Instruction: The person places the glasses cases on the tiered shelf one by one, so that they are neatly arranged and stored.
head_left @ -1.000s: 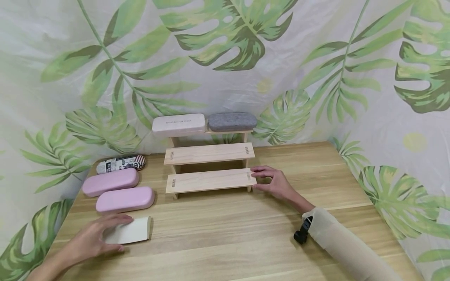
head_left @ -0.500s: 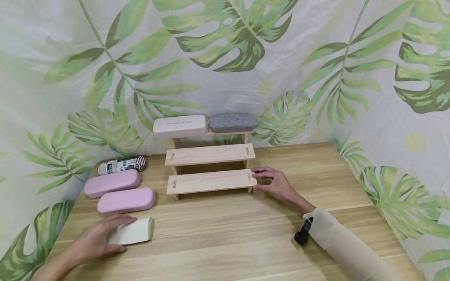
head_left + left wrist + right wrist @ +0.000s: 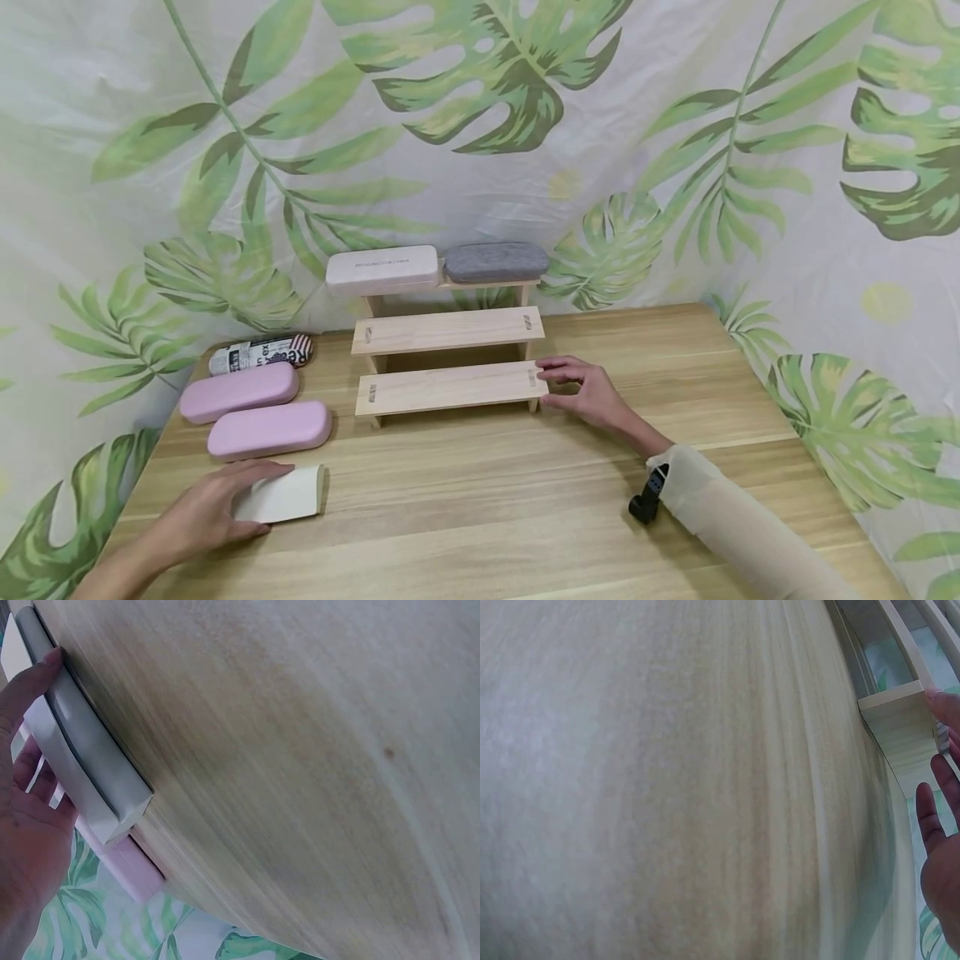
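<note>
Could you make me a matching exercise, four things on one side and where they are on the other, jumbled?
Things:
1. Left hand
2. Right hand
3. Grey case
4. Print-patterned case

Places:
A. On the top tier of the wooden stand, beside the pale case
B. On the table, behind two pink cases
C. At the white case, thumb on one side, fingers on the other
D. Touching one end of the stand's lowest tier

Pairs: 1-C, 2-D, 3-A, 4-B
</note>
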A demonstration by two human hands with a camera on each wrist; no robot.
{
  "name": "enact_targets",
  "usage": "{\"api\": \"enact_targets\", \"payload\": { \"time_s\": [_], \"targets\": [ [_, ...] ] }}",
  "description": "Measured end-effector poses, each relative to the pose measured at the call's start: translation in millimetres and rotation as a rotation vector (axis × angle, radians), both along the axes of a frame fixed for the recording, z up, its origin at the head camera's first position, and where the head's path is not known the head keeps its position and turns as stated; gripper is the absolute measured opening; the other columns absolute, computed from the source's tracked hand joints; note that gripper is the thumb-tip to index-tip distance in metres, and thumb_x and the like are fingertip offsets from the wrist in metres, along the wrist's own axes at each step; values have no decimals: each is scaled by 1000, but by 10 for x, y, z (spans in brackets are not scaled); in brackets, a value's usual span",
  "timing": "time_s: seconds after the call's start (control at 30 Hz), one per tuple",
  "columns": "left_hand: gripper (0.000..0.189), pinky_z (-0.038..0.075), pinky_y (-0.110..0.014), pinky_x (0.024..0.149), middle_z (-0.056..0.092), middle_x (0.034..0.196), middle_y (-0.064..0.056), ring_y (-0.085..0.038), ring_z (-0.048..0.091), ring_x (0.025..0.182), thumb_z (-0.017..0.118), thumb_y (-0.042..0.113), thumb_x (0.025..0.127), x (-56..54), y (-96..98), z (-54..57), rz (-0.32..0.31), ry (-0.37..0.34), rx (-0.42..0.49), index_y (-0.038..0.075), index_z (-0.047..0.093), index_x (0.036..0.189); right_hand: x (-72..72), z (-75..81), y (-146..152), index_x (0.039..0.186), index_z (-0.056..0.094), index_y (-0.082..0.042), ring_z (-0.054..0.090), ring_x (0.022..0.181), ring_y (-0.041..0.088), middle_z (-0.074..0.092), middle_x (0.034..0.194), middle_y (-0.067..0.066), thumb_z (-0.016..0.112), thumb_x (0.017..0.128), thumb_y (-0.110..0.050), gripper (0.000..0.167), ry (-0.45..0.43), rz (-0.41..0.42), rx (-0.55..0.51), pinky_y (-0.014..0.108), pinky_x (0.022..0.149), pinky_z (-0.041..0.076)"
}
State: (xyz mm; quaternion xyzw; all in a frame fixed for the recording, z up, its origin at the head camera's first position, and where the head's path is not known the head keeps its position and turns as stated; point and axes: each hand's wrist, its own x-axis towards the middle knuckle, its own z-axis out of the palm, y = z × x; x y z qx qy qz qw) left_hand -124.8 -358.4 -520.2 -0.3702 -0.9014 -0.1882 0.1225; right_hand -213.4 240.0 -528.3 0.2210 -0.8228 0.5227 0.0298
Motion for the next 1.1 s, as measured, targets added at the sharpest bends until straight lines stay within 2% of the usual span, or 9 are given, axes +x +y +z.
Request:
{"api": "enact_targets", "payload": {
  "time_s": [0.13, 0.23, 0.37, 0.5, 0.7, 0.83, 1.1],
  "targets": [
    [91, 21, 1, 107, 74, 118, -7, -23, 69, 104, 105, 17, 42, -3, 9, 3, -3, -4, 9, 13, 73, 127, -3, 0, -4, 123, 79, -5, 67, 121, 24, 70, 138, 7, 89, 85, -8, 39, 5, 4, -2, 51, 94, 56],
    [91, 27, 0, 104, 74, 117, -6, -19, 69, 103, 105, 18, 42, -7, 11, 15, 2, -3, 10, 13, 73, 127, -10, 8, -12, 123, 79, -4, 68, 120, 24, 70, 138, 8, 89, 85, -7, 39, 9, 3, -4, 52, 93, 57],
    [89, 38, -3, 91, 76, 115, -4, -9, 68, 96, 105, 18, 43, -28, 21, 43, 1, -10, 23, 13, 73, 127, -13, 13, -15, 122, 79, -5, 68, 119, 25, 70, 138, 9, 89, 85, -8, 39, 5, -1, -6, 52, 91, 57],
    [88, 41, -6, 82, 77, 112, 0, -1, 63, 91, 104, 16, 45, -41, 38, 72, -25, -19, 46, 11, 73, 127, -9, 5, -9, 122, 79, -6, 68, 119, 25, 70, 138, 7, 90, 85, -10, 39, 2, -1, -3, 50, 90, 57],
    [87, 39, -7, 85, 76, 114, 2, 0, 60, 92, 103, 14, 46, -43, 70, 119, -62, -4, 72, 11, 73, 127, -2, -19, 0, 121, 80, -7, 67, 124, 26, 71, 137, 5, 90, 85, -12, 38, -3, -4, -5, 48, 97, 57],
    [85, 38, -7, 87, 75, 117, 3, -1, 59, 94, 102, 12, 48, -53, 103, 167, -87, -8, 90, 9, 73, 127, -4, -28, -4, 120, 80, -7, 67, 123, 27, 71, 137, 6, 90, 85, -12, 37, -3, -2, -13, 49, 96, 58],
    [86, 36, -7, 90, 74, 122, -1, -1, 58, 100, 100, 11, 52, -42, 190, 287, -72, -41, 90, 10, 71, 133, -2, -17, -8, 121, 80, -8, 66, 123, 20, 71, 137, 2, 91, 85, -12, 38, -21, -15, 5, 42, 97, 58]
  ]
}}
